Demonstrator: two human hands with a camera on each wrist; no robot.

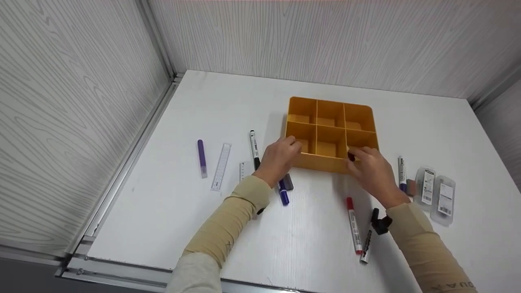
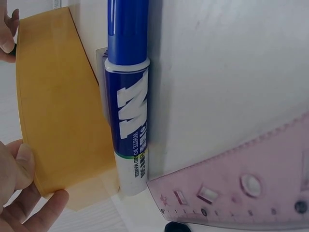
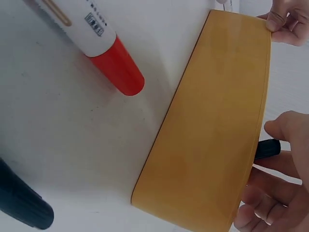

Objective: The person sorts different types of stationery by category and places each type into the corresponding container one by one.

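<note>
A yellow-orange organizer box [image 1: 321,162] with six compartments sits on the white table. My left hand [image 1: 281,158] grips its front left corner, thumb at the rim and fingertips against the side wall. At the front right compartment, my right hand [image 1: 370,171] pinches a black marker [image 3: 268,149]; only its rounded dark end shows above the rim, and the rest is hidden behind the box wall. Below my left wrist lie a blue whiteboard marker [image 2: 129,96] and a dark grey eraser [image 1: 288,182]. A pinkish see-through ruler [image 2: 231,186] is close by.
Left lie a purple marker [image 1: 201,156], a clear ruler [image 1: 221,167] and a black-and-white marker [image 1: 254,146]. A red marker [image 1: 354,226] and a black-capped pen [image 1: 366,244] lie near my right wrist. Further right are a marker [image 1: 402,173], an eraser [image 1: 411,187] and two clear cases [image 1: 445,199].
</note>
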